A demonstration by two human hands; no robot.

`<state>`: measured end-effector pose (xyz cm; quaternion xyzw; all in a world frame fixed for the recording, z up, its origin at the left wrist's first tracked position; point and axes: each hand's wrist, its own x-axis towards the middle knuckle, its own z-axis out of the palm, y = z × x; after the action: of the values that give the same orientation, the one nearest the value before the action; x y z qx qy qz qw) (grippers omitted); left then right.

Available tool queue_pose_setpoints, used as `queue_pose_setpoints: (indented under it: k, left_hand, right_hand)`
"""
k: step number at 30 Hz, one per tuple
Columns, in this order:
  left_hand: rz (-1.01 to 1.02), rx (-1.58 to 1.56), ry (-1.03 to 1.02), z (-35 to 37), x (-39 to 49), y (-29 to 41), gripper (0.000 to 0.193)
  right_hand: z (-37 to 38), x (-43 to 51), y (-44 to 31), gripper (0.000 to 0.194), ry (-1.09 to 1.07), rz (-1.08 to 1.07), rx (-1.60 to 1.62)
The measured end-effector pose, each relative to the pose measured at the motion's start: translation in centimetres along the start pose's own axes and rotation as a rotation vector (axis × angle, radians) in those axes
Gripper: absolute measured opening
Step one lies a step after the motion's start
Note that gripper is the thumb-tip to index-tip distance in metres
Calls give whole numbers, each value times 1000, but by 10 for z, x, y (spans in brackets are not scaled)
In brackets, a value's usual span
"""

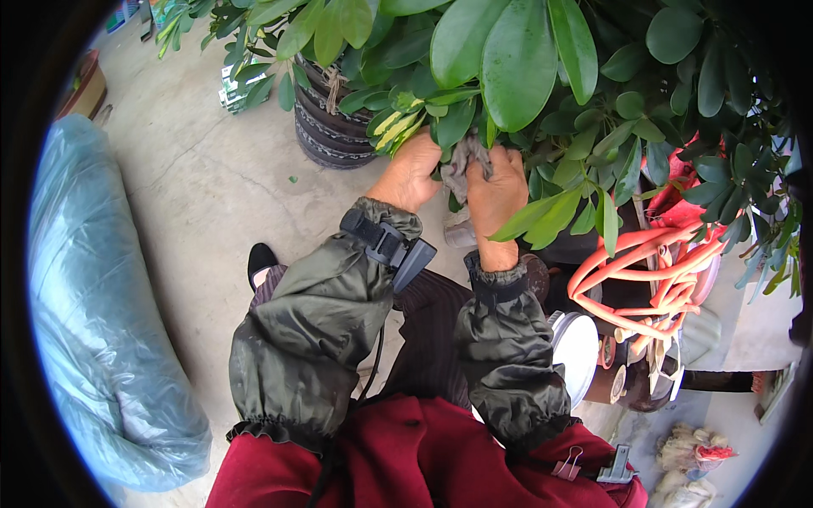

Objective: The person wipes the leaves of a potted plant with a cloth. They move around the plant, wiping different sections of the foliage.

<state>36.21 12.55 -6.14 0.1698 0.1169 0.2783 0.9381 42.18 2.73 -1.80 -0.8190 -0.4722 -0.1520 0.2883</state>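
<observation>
A bushy umbrella plant point(517, 57) with glossy green leaves spreads over the top of the head view. My right hand point(498, 190) grips a crumpled grey cloth point(467, 162) among its lower leaves. Just left of the cloth, my left hand point(413, 168) reaches in beside a cluster of yellow-variegated leaves point(397, 130). Foliage covers the left fingers, so what they hold is hidden. Dark green sleeve covers with elastic cuffs are on both forearms, and a black strap with a buckle point(387, 244) circles the left wrist.
A dark ribbed plant pot point(333, 133) stands behind my left hand. Coiled orange hose point(648, 279) and a white round lid point(575, 355) lie to the right. A large bundle in bluish plastic point(108, 305) lies left on the concrete floor point(209, 190). Green-white boxes point(241, 89) sit beyond.
</observation>
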Motion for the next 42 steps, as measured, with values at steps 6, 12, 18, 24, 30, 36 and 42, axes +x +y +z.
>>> queue_pose_setpoints:
  k: [6, 12, 18, 24, 30, 36, 42]
  left_hand:
    - [58, 101, -96, -20, 8, 12, 26]
    - [335, 416, -207, -10, -6, -2, 42]
    - [-62, -61, -166, -6, -5, 13, 47]
    - [-130, -507, -298, -15, -9, 16, 61]
    - [-212, -327, -175, -28, -7, 8, 55]
    - [-139, -116, -119, -24, 1, -15, 44]
    - [-162, -187, -316, -16, -7, -8, 52]
  right_hand:
    - [-3, -21, 40, 33, -111, 227, 383]
    - [21, -21, 19, 32, 140, 42, 263]
    - [7, -38, 2, 31, -319, 126, 626]
    - [-20, -35, 25, 33, 122, 407, 1175]
    - [4, -31, 30, 32, 93, 266, 767]
    - [4, -28, 42, 31, 191, 224, 488]
    - [3, -37, 42, 36, -351, -14, 474]
